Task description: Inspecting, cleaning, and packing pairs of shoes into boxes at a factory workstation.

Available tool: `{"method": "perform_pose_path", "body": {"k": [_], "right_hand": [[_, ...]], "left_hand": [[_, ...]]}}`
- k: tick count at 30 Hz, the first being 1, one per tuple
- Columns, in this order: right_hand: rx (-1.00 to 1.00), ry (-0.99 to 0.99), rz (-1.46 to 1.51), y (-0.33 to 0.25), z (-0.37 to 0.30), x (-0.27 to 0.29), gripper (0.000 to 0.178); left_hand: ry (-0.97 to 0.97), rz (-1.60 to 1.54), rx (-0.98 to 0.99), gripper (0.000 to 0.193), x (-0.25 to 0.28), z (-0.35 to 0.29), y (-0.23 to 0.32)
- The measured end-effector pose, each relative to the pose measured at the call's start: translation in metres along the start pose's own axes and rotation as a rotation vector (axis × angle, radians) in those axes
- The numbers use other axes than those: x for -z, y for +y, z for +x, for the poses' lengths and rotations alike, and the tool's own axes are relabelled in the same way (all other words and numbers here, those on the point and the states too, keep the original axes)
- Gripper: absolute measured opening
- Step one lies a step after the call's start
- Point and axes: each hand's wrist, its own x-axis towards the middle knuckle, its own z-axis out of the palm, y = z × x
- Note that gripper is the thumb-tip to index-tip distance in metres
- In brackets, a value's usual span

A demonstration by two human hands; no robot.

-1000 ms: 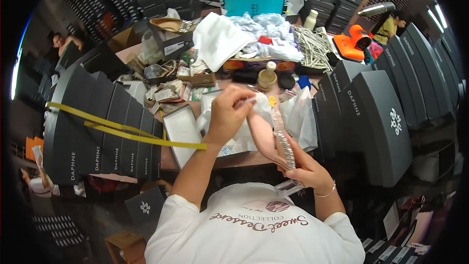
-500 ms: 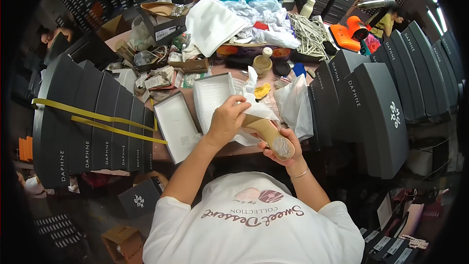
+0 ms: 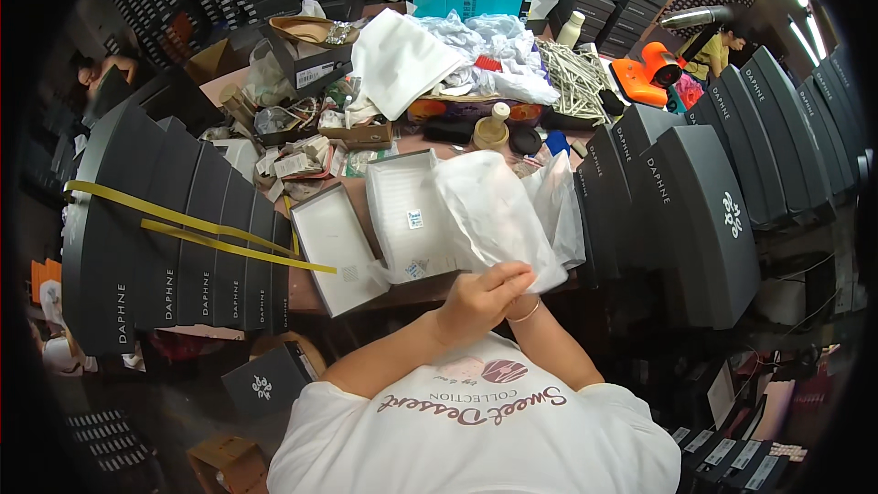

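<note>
A thin white bag (image 3: 494,210) stretches over the front of the table, its near end close to my body. The fingers of my left hand (image 3: 483,302) pinch the near edge of this bag. Of my right hand, only the wrist with a bracelet shows; the bag and my left hand cover its fingers. No shoe is visible in my hands. Left of the bag lies an open shoe box (image 3: 389,206) with white lining and small printed paper squares. A box lid (image 3: 337,252), white inside, rests beside it.
Dark shoe boxes stand in rows at left (image 3: 137,247) and right (image 3: 704,229). Yellow straps (image 3: 210,221) stick out across the left row. A squat bottle (image 3: 491,128), white sticks (image 3: 576,78), crumpled paper (image 3: 498,46) and an orange device (image 3: 645,78) occupy the back.
The shoe held in my right hand has gone from sight, and the white bag now spreads where it was. My left hand has moved down and toward me, to the bag's near edge.
</note>
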Motion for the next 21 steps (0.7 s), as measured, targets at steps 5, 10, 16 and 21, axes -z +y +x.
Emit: {"method": "perform_pose_path", "body": {"k": [5, 10, 16, 21], "right_hand": [[-0.014, -0.032, 0.081, -0.015, -0.021, -0.005, 0.045], [0.016, 0.026, 0.018, -0.005, -0.022, -0.005, 0.05], [0.265, -0.071, -0.744, 0.03, -0.029, -0.021, 0.057], [0.171, -0.59, -1.188, 0.059, -0.046, -0.02, 0.062]], "left_hand": [[-0.046, -0.209, 0.002, 0.03, -0.017, -0.033, 0.014], [-0.165, -0.182, 0.067, 0.044, -0.005, -0.042, 0.008], [0.499, -1.306, 1.149, 0.082, 0.016, -0.059, -0.034], [0.957, -1.111, 0.954, 0.057, 0.066, -0.07, -0.096]]}}
